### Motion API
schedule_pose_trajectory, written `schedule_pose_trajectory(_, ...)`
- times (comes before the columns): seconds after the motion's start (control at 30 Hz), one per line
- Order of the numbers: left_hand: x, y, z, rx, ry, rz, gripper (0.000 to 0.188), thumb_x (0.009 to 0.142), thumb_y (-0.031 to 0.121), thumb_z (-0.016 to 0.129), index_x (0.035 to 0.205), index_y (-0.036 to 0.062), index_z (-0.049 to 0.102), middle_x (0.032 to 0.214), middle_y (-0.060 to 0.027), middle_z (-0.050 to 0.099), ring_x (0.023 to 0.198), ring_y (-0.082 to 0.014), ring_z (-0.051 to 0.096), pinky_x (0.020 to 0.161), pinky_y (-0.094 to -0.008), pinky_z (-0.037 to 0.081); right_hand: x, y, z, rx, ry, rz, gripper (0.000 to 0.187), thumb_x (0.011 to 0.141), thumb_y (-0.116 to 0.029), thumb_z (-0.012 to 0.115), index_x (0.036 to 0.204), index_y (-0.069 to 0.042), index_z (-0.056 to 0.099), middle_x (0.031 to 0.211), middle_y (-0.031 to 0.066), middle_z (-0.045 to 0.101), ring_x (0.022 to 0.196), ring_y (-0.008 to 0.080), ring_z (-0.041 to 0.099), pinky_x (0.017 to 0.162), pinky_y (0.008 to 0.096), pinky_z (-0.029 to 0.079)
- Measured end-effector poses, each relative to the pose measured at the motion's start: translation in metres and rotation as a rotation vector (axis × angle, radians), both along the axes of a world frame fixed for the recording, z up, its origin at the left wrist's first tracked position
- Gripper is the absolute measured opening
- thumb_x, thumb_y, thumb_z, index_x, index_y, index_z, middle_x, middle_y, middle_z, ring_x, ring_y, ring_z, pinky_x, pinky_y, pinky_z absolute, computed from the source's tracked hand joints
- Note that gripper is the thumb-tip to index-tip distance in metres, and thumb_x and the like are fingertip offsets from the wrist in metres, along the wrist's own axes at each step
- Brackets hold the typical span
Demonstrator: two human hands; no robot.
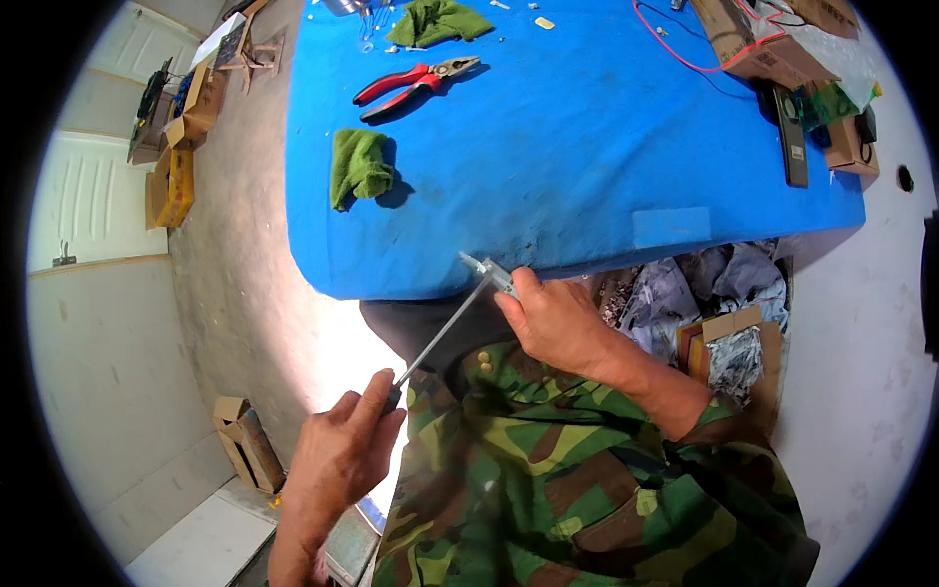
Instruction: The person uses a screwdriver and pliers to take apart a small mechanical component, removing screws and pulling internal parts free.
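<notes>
Left hand (342,452) wrapped round a screwdriver (440,333) handle, tip driven up into a small metal part (494,275) pinched steady in the right hand (553,318), pliers (416,83) and green rag (360,166) lying beyond both.

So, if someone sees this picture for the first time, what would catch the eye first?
Most likely the bright blue table, which fills the upper middle. Just below its near edge, the left hand grips the handle of a long screwdriver, whose tip meets a small metal part held by the right hand. Farther back on the table lie red pliers and a green cloth.
</notes>
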State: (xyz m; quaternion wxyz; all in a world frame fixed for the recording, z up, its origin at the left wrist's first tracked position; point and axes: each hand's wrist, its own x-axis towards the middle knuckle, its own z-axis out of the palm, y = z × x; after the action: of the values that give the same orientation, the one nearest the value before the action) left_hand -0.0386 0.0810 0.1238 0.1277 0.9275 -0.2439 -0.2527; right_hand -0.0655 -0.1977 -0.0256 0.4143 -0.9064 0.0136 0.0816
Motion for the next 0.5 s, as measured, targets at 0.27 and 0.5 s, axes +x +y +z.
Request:
schedule_pose_trajectory(0.27, 0.02, -0.017, 0.024, -0.066, 0.222, 0.144, 0.031, 0.101, 0.016, 0.073, 0.13, 0.0048, 0.07, 0.09, -0.0224, 0.077, 0.071, -0.0404, 0.076, 0.067, -0.0452, 0.059, -0.001, 0.002, -0.005, 0.017, -0.089, -0.014, 0.029, 0.104, -0.021, 0.069, 0.096, 0.002, 0.053, 0.061, 0.0254, 0.062, 0.062, 0.0514, 0.066, 0.056, 0.0601, 0.05)
schedule_pose_trajectory(0.5, 0.02, -0.011, 0.015, -0.071, 0.354, 0.289, 0.032, 0.103, 0.021, 0.07, 0.126, -0.0009, 0.071, 0.077, -0.0187, 0.073, 0.065, -0.03, 0.07, 0.065, -0.0395, 0.055, -0.001, 0.002, -0.001, 0.034, -0.087, -0.024, 0.03, 0.104, -0.022, 0.068, 0.094, 0.003, 0.054, 0.062, 0.0268, 0.063, 0.061, 0.0516, 0.066, 0.056, 0.0609, 0.05)
